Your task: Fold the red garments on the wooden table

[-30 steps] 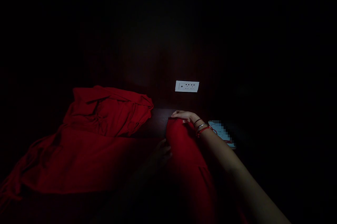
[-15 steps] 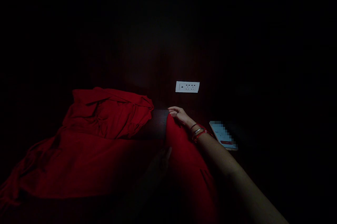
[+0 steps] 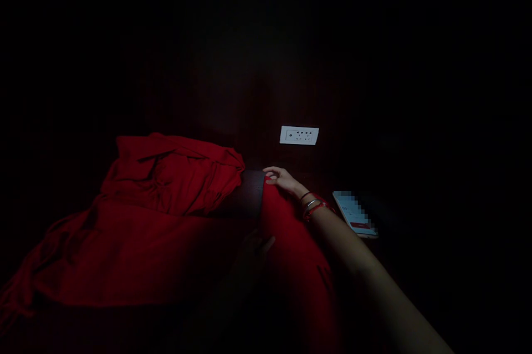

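Observation:
A red fringed scarf (image 3: 128,254) lies spread across a dark surface, with one part bunched in loose folds at the back left. Its right-hand part (image 3: 297,260) is lifted along an edge that runs towards me. My right hand (image 3: 283,181), with bangles and a red cord on the wrist, pinches the far corner of that edge between thumb and fingers. Deep shadow covers my left hand (image 3: 261,246), which is lower on the same edge. One of its digits lies against the red cloth and it seems to grip the edge; its other fingers are barely visible.
A strip of dark surface (image 3: 251,193) shows between the bunched folds and the lifted edge. A phone (image 3: 351,213) with a lit screen lies right of my right wrist. On the dark wall behind is a white socket plate (image 3: 299,135). The surroundings are nearly black.
The view has shifted slightly, so the socket plate and phone appear a little further right. My right hand keeps its pinch on the scarf, and my left hand has moved only slightly.

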The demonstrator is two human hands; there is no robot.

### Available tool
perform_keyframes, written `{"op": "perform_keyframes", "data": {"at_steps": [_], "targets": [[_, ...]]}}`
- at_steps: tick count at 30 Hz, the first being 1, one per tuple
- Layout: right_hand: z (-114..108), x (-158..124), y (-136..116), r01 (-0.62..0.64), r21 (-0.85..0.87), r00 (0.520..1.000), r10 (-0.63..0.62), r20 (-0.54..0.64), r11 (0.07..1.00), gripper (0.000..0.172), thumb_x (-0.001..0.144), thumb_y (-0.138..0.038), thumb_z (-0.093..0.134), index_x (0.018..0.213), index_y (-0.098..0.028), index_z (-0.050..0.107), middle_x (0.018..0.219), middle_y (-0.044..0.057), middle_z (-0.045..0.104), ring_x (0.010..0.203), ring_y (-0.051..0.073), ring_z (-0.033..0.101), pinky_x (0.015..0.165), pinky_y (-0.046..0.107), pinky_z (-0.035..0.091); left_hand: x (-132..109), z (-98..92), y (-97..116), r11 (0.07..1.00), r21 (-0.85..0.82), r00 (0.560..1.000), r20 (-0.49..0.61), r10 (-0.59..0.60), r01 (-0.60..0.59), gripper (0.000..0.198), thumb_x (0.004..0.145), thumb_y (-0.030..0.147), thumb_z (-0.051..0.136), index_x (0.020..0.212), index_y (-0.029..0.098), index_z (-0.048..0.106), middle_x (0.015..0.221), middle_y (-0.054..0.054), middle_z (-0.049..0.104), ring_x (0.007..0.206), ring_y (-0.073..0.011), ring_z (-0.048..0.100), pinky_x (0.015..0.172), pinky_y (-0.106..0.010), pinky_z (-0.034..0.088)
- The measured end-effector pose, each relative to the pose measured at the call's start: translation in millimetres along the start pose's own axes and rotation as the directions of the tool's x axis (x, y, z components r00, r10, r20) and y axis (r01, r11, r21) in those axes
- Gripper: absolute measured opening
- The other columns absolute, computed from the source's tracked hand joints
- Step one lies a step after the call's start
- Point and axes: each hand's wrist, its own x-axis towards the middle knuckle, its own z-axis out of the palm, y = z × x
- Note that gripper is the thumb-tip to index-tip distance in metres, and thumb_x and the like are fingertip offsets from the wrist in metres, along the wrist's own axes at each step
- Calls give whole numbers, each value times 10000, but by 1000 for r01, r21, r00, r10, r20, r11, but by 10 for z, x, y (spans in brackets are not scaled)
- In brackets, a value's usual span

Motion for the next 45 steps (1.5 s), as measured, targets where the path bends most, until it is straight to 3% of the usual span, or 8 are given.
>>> {"op": "perform_keyframes", "data": {"at_steps": [8,12,18,21,24,29,36,45], "targets": [[282,-113,128,299,-650,954,-244,176,699,378,659,18,477,985,-132,596,1101,90,496,1031,153,459,918,313,351,-68,-82,134,881,442,981,-16,195,-168,321,827,317,472,1103,153,486,1097,-76,515,926,-172,530,777,-378,461],[52,-465,9,289,-761,951,-263,161,581,339,758,-62,432,1071,-105,557,1149,115,473,1073,151,426,942,278,325,-49,-31,178,757,604,956,26,292,-248,320,831,323,462,1108,165,489,1133,-82,501,967,-183,514,814,-396,443],[-407,-1350,-90,-81,-845,996,74,-49,528,510,840,-389,385,1289,-147,367,1291,144,377,1196,228,326,969,350,280,-64,155,64,493,766,899,257,354,-413,464,727,387,555,1170,253,513,1338,-111,360,1224,-344,284,944,-542,270],[-258,-1673,-66,-239,-837,943,322,-80,492,750,769,-571,398,1378,-217,141,1416,142,147,1282,317,130,979,464,212,-64,167,-39,237,869,875,345,340,-435,571,706,404,553,1243,249,439,1374,-131,292,1234,-365,258,916,-558,283],[0,-1821,10,-317,-865,904,401,-151,389,806,739,-580,434,1378,-278,47,1440,119,-16,1277,379,0,960,556,132,-51,150,-96,131,905,877,342,339,-404,628,688,424,559,1272,255,398,1383,-127,275,1240,-358,251,912,-539,296],[138,-1961,117,-317,-891,933,275,-231,325,571,846,-448,298,1371,-277,150,1436,115,76,1281,343,90,970,524,134,-30,140,-108,105,915,875,333,352,-390,702,662,497,562,1284,226,383,1384,-146,263,1248,-353,238,917,-521,302],[64,-2002,-102,-438,-837,896,240,-375,327,543,806,-373,417,1296,-178,288,1040,165,561,920,258,559,738,342,415,-27,139,-81,133,905,868,334,367,-405,779,658,565,538,1296,156,358,1387,-191,227,1246,-371,229,896,-528,323],[-99,-1928,-143,-377,-878,919,238,-314,297,357,822,-139,330,1169,-155,414,980,149,600,884,231,584,687,298,417,-11,45,-125,174,889,854,326,406,-423,724,680,529,545,1283,169,368,1387,-184,228,1241,-382,227,906,-493,335]]}}
